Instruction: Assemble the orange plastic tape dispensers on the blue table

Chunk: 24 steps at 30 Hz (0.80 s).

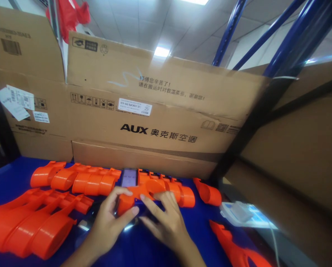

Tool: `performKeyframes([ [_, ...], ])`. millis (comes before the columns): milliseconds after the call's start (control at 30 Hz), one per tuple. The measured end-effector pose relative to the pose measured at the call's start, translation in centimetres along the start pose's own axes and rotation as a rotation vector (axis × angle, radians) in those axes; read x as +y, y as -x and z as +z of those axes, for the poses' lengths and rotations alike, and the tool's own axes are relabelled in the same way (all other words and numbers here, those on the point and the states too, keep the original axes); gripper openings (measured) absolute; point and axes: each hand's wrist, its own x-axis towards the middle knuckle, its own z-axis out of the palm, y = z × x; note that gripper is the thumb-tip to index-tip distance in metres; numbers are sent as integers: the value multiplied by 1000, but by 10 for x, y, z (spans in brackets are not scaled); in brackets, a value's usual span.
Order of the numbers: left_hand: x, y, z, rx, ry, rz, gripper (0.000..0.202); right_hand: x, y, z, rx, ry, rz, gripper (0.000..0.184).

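An orange plastic part [129, 196] with a rounded, ring-like end is held up in front of me at the middle of the blue worktop. My left hand [107, 220] grips its left end between thumb and fingers. On the other side, my right hand [167, 218] has bent fingers on the part, the index fingertip pressing near its middle. A dark blue edge [146, 203] shows just under the part; whether it belongs to the part I cannot tell. Below the hands lies a dark, shiny object, mostly hidden and blurred.
Similar orange parts stand in rows at back left [96, 183], front left [40, 230] and behind my hands [186, 196]. Others lie at right [209, 193] and front right [244, 256]. A phone-like screen [129, 178], a white power strip [246, 215] and cardboard walls [160, 115] surround them.
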Motion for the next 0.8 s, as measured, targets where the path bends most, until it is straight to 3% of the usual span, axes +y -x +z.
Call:
performKeyframes([
  [300,4,-2,4,43,49,-40,40,-2,0,0,-4,-38,45,64],
  [433,19,1,3,-42,152,-54,52,-4,-1,-3,7,-109,100,68],
  [533,28,7,0,-162,244,-79,62,-5,-2,-7,13,-290,195,69],
  [667,21,15,0,-230,353,-38,72,-5,-3,-9,-36,-676,387,57],
  [800,11,12,2,-168,309,-78,73,-7,0,-3,-82,-985,629,53],
])
